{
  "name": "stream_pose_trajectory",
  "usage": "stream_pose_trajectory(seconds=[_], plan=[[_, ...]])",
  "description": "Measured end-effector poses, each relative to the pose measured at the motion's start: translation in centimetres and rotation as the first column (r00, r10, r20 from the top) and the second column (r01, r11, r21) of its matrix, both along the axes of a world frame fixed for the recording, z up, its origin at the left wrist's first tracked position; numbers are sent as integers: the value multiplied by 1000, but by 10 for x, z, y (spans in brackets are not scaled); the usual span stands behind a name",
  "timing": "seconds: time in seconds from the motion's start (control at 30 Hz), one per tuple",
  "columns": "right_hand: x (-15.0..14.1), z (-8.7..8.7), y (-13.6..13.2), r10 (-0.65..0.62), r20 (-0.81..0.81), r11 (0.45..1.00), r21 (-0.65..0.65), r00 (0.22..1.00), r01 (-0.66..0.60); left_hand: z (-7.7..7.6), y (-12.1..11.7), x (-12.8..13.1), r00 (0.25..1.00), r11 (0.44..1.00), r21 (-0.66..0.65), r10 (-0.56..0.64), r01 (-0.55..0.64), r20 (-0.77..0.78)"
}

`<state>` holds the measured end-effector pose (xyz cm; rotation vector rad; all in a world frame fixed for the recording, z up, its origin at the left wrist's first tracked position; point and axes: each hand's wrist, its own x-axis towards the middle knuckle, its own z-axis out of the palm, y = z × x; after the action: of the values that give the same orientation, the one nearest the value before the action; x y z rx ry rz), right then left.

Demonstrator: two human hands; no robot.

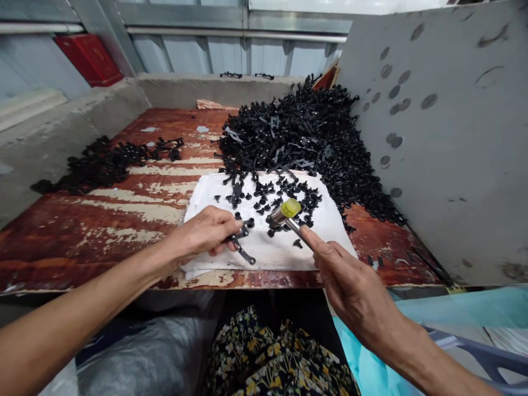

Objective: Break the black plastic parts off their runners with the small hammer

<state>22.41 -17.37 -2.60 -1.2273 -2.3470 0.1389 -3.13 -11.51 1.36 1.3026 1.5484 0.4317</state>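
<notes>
The left hand has fingers pinching a black strip above the white cloth at the front edge of the bench. The right hand has fingers wrapped around a yellow-faced hammer, its head over scattered black knobs; contact there is unclear. A black heap fills the back right corner; a smaller pile lies along the left edge.

black strip partly hidden by left hand, gray panel cut off
</notes>
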Motion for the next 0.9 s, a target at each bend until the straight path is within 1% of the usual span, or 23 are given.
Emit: stream_pose_trajectory(seconds=[0.07,0.1,0.2,0.27,0.3,0.33,0.37,0.4,0.43,0.47,0.5,0.53,0.57,0.63,0.7,0.73,0.8,0.83,0.9], plan=[[3,-2,0,-29,46,1000,12,999,28,4,-1,0,992,993,-28,116,-115,56],[3,-3,-1,-35,73,999,14,997,34,5,-1,1,985,987,-48,157,-154,75],[-1,-6,-5,-25,102,1000,-7,995,26,4,-3,4,969,970,-91,232,-225,79],[-6,-7,-8,14,43,998,-56,999,-11,3,-5,2,966,966,-55,255,-252,38],[-7,-8,-8,32,-15,996,-81,999,-33,2,-6,0,971,971,-12,240,-240,1],[-9,-8,-9,46,-89,994,-97,995,-54,1,-9,-3,978,978,56,203,-200,-50],[-10,-9,-9,52,-171,992,-101,984,-70,0,-12,-6,982,981,146,149,-131,-115],[-11,-10,-8,46,-251,993,-96,967,-73,-1,-15,-9,978,967,251,82,-32,-194],[-11,-11,-8,34,-320,994,-88,947,-65,-2,-18,-12,957,928,363,25,86,-290],[-11,-12,-8,17,-372,995,-85,928,-52,-3,-21,-13,918,862,461,-10,209,-397],[-11,-14,-8,-1,-410,996,-86,912,-38,-4,-23,-14,865,781,531,-23,328,-501],[-11,-16,-9,-19,-435,995,-98,900,-26,-5,-24,-15,805,697,566,-27,440,-593],[-11,-18,-10,-35,-451,993,-117,892,-20,-6,-24,-15,740,617,566,-40,547,-672],[-12,-22,-13,-61,-472,986,-164,880,-19,-8,-19,-15,621,478,507,-109,718,-776],[-12,-26,-16,-92,-491,978,-206,866,-13,-10,-10,-16,538,363,447,-207,818,-817],[-13,-27,-17,-107,-501,975,-222,859,-9,-10,-5,-17,515,320,435,-237,842,-823],[-13,-29,-19,-134,-521,969,-249,843,1,-7,2,-18,502,269,437,-264,858,-824],[-13,-30,-19,-144,-529,965,-261,836,2,-5,5,-18,500,258,438,-276,861,-820],[-12,-30,-19,-166,-539,958,-288,826,4,1,6,-16,494,261,427,-312,866,-811]])
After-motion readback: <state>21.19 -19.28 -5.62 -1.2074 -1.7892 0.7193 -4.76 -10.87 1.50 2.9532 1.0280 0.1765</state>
